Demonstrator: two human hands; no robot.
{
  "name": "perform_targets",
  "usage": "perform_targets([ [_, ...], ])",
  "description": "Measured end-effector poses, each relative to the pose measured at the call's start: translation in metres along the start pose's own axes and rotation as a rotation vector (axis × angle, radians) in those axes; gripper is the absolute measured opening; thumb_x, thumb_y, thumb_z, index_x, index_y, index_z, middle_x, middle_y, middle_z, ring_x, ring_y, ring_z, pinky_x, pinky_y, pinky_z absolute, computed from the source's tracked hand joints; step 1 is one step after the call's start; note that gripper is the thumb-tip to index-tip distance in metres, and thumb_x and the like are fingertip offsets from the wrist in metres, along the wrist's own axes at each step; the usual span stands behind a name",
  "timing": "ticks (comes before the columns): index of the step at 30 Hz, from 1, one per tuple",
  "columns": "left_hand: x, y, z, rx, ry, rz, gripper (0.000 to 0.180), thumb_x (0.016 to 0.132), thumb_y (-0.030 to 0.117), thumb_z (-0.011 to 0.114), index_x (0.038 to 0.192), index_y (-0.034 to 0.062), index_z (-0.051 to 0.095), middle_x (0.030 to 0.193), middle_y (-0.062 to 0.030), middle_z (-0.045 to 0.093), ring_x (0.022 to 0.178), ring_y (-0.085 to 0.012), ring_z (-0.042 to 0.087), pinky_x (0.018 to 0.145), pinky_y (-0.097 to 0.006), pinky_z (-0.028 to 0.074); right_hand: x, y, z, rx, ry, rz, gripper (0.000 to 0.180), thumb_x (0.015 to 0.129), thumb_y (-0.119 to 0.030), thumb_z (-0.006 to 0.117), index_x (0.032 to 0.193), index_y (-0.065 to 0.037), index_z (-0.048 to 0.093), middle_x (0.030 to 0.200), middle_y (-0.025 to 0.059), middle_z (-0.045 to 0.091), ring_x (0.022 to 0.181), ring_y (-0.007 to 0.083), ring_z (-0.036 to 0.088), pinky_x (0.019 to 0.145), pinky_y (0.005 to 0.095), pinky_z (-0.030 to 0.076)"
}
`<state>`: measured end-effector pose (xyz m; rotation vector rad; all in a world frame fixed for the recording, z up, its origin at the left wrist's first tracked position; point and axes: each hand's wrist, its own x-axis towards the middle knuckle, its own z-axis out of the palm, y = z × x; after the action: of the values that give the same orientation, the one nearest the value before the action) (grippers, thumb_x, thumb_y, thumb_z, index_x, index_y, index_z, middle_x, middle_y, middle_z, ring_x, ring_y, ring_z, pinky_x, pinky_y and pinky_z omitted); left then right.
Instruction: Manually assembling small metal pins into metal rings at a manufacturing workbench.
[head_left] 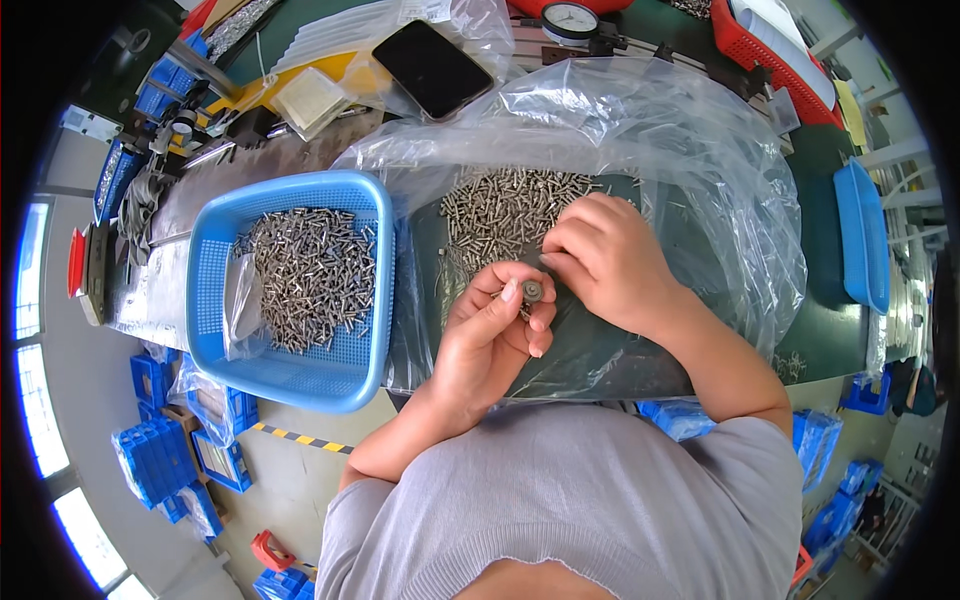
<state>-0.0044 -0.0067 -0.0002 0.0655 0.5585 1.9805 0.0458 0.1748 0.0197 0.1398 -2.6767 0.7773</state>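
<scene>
Head view looks down on a dark green surface [600, 350] where a person's two bare hands work side by side near its front edge. Left hand [490, 340] is raised just above the surface with its fingers [510, 295] curled narrow, pinching a small round metal part [533, 290] between thumb and fingertips; the part's round face is turned up toward the camera. Right hand [605, 260] lies just beside it, palm down, its fingers bent close together with the tips resting at the near edge of a loose pile of small silver screws [505, 205]; whether those fingertips hold a screw cannot be told. That pile sits toward the middle of the surface on a big crumpled clear plastic bag [690, 150] that spreads open toward the right edge. Just left of the bag, a blue plastic basket [300, 380] holds another heap of similar screws [310, 275], with a small clear bag [242, 305] lying against its left wall. Near the back edge lies a black phone [432, 68], face up, on clear wrapping, and a round dial gauge [570, 20] stands further right. A red basket [775, 70] sits at the back right corner, and a blue tray [862, 240] rests by the right edge.
</scene>
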Motion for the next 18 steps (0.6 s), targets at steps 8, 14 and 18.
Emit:
perform_targets([
  [8,-0.001,-0.001,0.001,0.025,0.030,-0.007,0.019,0.095,0.021,0.052,0.106,0.0064,0.056,0.092,-0.0080,0.057,0.073,-0.0129,0.052,0.059,-0.026,0.043,-0.004,-0.011,-0.014,1.047,-0.153,0.367,0.008,0.086,-0.008,0.064,0.086,0.000,0.062,0.083,0.0009,0.056,0.077,0.0082,0.056,0.069,0.0241,0.046],
  [14,-0.002,-0.001,0.002,0.050,0.038,-0.010,0.019,0.095,0.022,0.054,0.106,0.0072,0.056,0.087,-0.0052,0.056,0.071,-0.0126,0.051,0.057,-0.025,0.042,-0.004,-0.015,-0.013,1.090,-0.187,0.436,0.009,0.085,-0.008,0.065,0.086,0.000,0.062,0.084,0.0024,0.056,0.076,0.0090,0.057,0.070,0.0240,0.046],
  [18,-0.001,0.000,0.001,0.041,0.052,-0.012,0.020,0.095,0.023,0.054,0.105,0.0066,0.056,0.086,-0.0037,0.055,0.069,-0.0116,0.049,0.055,-0.025,0.041,0.001,-0.022,-0.017,0.784,-0.203,0.332,0.010,0.080,-0.007,0.068,0.086,-0.003,0.062,0.087,0.0023,0.055,0.081,0.0112,0.055,0.072,0.0258,0.045],
])
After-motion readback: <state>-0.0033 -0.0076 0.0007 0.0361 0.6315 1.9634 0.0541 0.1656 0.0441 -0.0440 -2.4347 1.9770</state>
